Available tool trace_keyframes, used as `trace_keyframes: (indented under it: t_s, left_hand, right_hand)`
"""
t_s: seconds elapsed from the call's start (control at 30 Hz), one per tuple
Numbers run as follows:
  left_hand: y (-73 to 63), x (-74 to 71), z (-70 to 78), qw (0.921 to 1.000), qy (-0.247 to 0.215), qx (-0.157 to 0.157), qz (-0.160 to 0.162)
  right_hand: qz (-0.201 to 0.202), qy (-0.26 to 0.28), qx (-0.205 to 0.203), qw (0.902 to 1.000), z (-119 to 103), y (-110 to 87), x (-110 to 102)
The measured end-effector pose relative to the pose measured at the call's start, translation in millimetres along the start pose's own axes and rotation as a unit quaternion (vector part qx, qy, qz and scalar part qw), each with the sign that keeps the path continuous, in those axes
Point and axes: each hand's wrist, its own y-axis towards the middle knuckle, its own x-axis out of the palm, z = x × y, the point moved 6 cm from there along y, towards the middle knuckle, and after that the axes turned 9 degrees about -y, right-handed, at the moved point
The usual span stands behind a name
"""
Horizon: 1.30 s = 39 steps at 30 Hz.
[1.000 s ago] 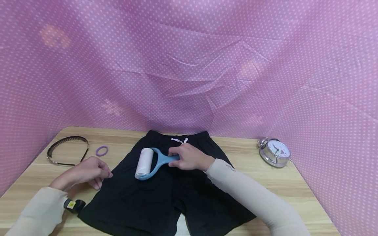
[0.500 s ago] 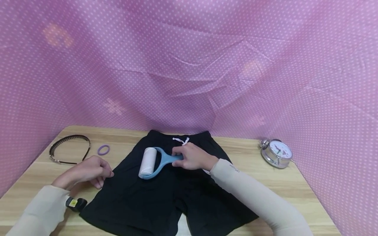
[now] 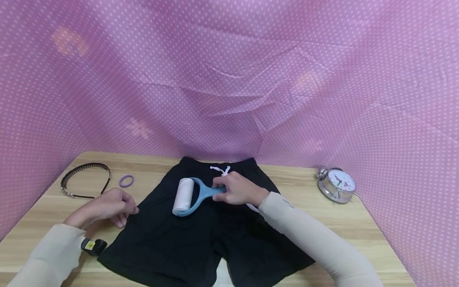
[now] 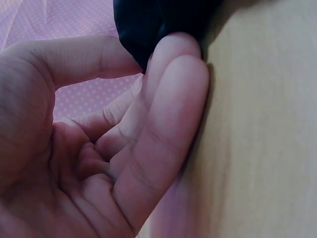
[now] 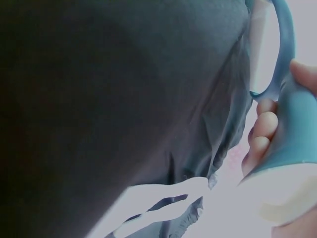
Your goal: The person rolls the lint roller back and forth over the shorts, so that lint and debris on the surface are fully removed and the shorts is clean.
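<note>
Black shorts point(image 3: 179, 243) lie spread out, waistband at the far side, with a white drawstring point(image 3: 220, 169). My left hand point(image 3: 109, 205) pinches their left side edge; in the left wrist view the black fabric point(image 4: 153, 20) sits between thumb and fingertips, close beside the wooden surface. A lint roller with a blue handle and white roll point(image 3: 183, 196) lies over the upper left part of the shorts. Its handle point(image 5: 297, 129) is gripped by my right hand point(image 3: 239, 188), fingers wrapped round it in the right wrist view. The roll points left, away from that hand.
On the wooden table point(image 3: 301, 223), a black headband point(image 3: 91, 164) and a purple ring-shaped band point(image 3: 126, 181) lie at the left. A silver alarm clock point(image 3: 337, 184) stands at the right. Pink dotted cloth point(image 3: 229, 79) hangs around the back and sides.
My right hand has moved the lint roller slightly to the right across the shorts. The left hand keeps its pinch on the edge. The whole head view has shifted a little.
</note>
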Motion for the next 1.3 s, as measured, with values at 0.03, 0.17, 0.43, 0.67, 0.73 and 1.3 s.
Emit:
trace_keyframes:
  t_s: [0.03, 0.17, 0.43, 0.67, 0.73, 1.3]
  left_hand:
    - [0.1, 0.0, 0.0, 1.0, 0.001, 0.0, 0.0]
    - [0.0, 0.0, 0.5, 1.0, 0.004, 0.002, -0.001]
    - [-0.7, -0.2, 1.9, 1.0, 0.001, 0.0, -0.003]
    - [-0.7, -0.4, 1.2, 1.0, 0.003, 0.0, -0.002]
    - [-0.8, -0.1, 0.9, 1.0, 0.002, -0.001, -0.001]
    - [-2.3, 0.9, 3.4, 1.0, -0.001, 0.009, 0.003]
  right_hand:
    - [-0.002, 0.004, 0.001, 1.0, 1, -0.5, 0]
    - [-0.009, 0.006, 0.005, 0.9999, 4, -2.9, 0]
    - [-0.011, 0.017, 0.012, 0.9997, 10, -10.2, -3]
    - [-0.006, 0.011, 0.014, 0.9998, 14, -15.8, -5]
    - [-0.004, 0.012, 0.014, 0.9998, 15, -17.3, -5]
    - [-0.011, 0.023, 0.035, 0.9991, 28, -35.1, -13]
